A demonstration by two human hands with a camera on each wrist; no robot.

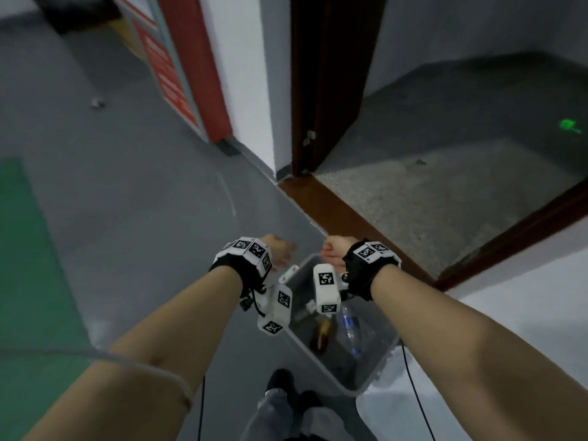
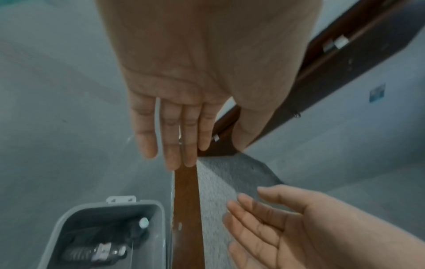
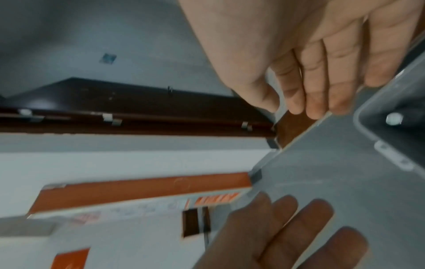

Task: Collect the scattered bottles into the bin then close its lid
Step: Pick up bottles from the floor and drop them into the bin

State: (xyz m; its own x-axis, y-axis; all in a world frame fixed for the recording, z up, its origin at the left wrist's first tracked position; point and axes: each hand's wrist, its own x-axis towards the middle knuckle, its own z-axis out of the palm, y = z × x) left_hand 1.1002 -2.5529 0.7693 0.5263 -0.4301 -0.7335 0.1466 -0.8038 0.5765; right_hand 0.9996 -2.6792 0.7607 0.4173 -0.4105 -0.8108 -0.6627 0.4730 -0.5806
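above bin (image 1: pixel 375 369) | both hands (image 1: pixel 281 253) open | bottles (image 1: pixel 350 329) below fingers

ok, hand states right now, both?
Left hand: open, fingers straight, holding nothing.
Right hand: open, empty, fingertips near the bin rim; contact unclear.

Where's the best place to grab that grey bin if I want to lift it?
Probably the rim on both long sides, coming from above: the bin stands upright and open, its lip juts outward, and the bottles lie low inside.
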